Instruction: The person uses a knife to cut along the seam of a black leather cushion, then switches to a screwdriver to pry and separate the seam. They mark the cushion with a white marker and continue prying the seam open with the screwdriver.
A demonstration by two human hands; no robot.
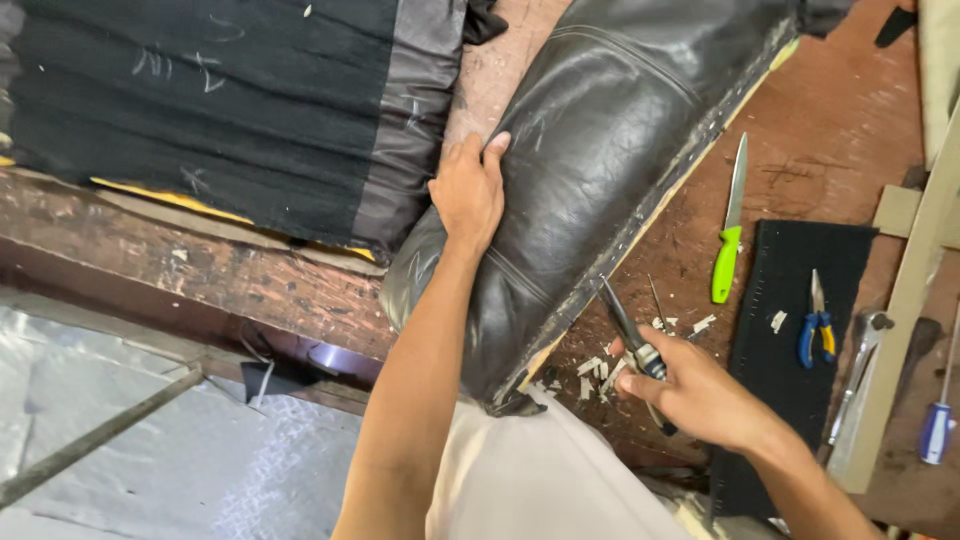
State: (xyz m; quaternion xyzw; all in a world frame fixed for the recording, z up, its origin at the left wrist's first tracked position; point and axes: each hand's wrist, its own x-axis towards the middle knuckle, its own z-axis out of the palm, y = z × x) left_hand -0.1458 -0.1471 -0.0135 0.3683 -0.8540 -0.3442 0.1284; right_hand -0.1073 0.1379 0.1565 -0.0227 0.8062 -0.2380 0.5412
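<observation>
Down at the lower right, the right hand point(700, 395) is curled tight around the handle of a dark metal tool point(630, 335), the fingers wrapped about it and the thumb along the top. The tool's slim shaft runs up and to the left from the fist, and its tip meets the raw lower edge of a dark leather cushion point(600, 150), where the cover is fixed along a pale strip. Small pale scraps point(600, 368) lie scattered on the wood just beside the fist and under the tool.

Further up, the left hand point(468, 190) lies flat on the cushion's upper left side, fingers together and pressed into the leather, thumb out towards the seam, with the bare forearm reaching up from the bottom of the view. The cushion itself lies slantwise across the middle of a worn reddish wooden workbench point(830, 130), its near corner hanging over the bench edge close to the person's pale shirt.

To the left of the cushion sits a second piece covered in black cloth point(220, 110), with chalk marks on it and a grey band along its right side. To the right of the cushion, well apart from the hands, a knife with a bright green handle point(728, 230) rests on the bench. Beyond it a black mat point(790, 300) holds pliers with blue and yellow grips point(816, 325), and a blue-handled screwdriver point(938, 420) lies near the far right edge.
</observation>
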